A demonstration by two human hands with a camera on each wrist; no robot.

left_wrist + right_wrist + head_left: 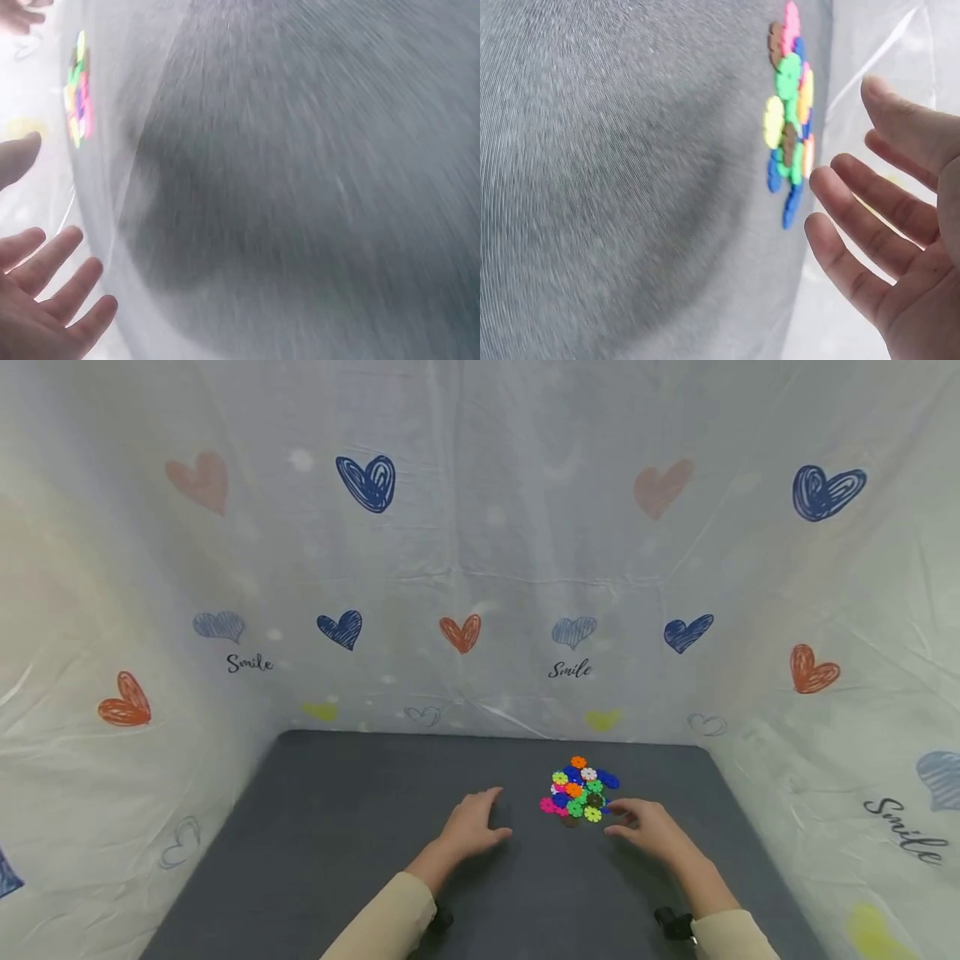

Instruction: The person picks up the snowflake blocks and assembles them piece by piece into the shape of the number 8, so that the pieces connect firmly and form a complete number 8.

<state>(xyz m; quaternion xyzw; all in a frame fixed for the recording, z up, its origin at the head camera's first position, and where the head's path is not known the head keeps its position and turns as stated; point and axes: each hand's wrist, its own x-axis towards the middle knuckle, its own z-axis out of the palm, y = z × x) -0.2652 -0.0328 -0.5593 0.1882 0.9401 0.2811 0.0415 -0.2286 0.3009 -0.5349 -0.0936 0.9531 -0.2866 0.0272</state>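
A small pile of coloured plastic snowflake discs (578,790) lies on the dark grey table (337,827), right of centre toward the back. In the right wrist view the discs (787,112) sit just beyond my fingers (870,210). My right hand (651,825) hovers open at the pile's near right edge, fingertips almost touching the discs. Empty and open, my left hand (472,823) is over the table to the left of the pile, a short gap away. In the left wrist view the discs (79,97) appear far off, with my spread fingers (52,277) low in the frame.
White sheets printed with hearts and "Smile" (480,568) enclose the table at the back and both sides. Bare grey surface (315,860) stretches to the left and front of the hands. Small black wrist cameras (672,923) sit at my cuffs.
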